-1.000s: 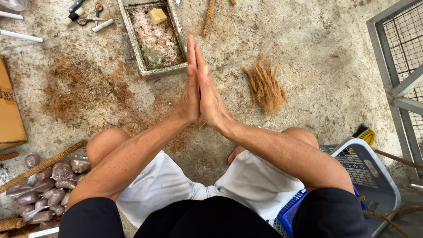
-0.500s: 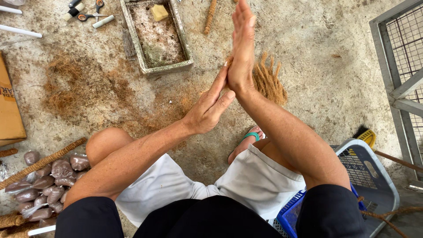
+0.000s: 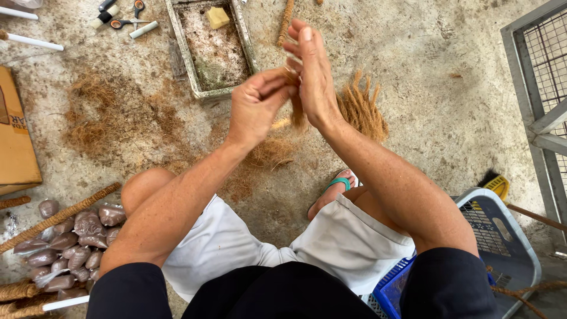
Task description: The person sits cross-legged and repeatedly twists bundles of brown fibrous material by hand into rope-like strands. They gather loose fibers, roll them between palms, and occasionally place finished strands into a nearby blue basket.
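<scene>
I sit on a concrete floor with both arms raised in front of me. My left hand and my right hand press together around a small tuft of brown coir fibre that hangs down between the palms. My left fingers curl onto the fibre; my right palm lies flat against it. A loose pile of the same fibre lies on the floor just behind my right wrist.
A rectangular metal tray with dirt and a yellow block sits at the top. Scissors and tubes lie top left. Several brown filled bags lie at left beside a coir rope. A plastic basket stands at right, a wire cage beyond.
My palms were flat together, then slid apart with the right hand high. Now both hands have come back together and hold a tuft of fibre between them.
</scene>
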